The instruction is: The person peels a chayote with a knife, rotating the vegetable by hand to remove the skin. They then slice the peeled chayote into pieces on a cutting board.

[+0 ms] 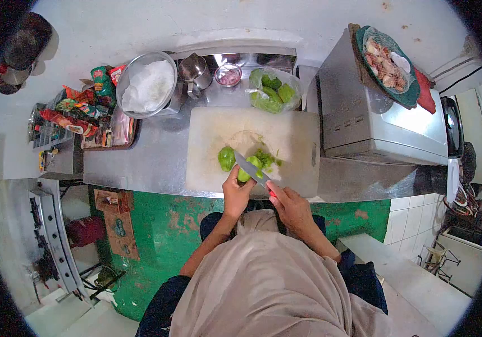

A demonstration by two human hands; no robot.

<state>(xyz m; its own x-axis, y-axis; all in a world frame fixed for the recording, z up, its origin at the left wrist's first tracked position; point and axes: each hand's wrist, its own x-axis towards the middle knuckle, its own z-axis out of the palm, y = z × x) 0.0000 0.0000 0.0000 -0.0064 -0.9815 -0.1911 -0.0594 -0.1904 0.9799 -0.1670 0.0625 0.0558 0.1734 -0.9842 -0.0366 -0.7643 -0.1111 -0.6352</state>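
Note:
My left hand [237,191] is closed around a partly peeled chayote [245,173] at the front of the white cutting board [207,123]. In my right hand [294,208] is a knife [254,171] with a red handle, its wide blade lying against the chayote and pointing up and left. Another green chayote [226,159], its skin still on, sits on the board just left of the blade. Green peelings [266,159] are heaped to the right of the knife. Behind the board stands a clear plastic bag [274,90] with several green chayotes inside.
Left of the board are a large bowl [150,84] holding something white, a metal cup [194,72], and a tray of packets [86,115]. A small bowl of sliced shallots [228,74] stands behind. On the right, a microwave [375,106] carries a plate of raw meat [387,67].

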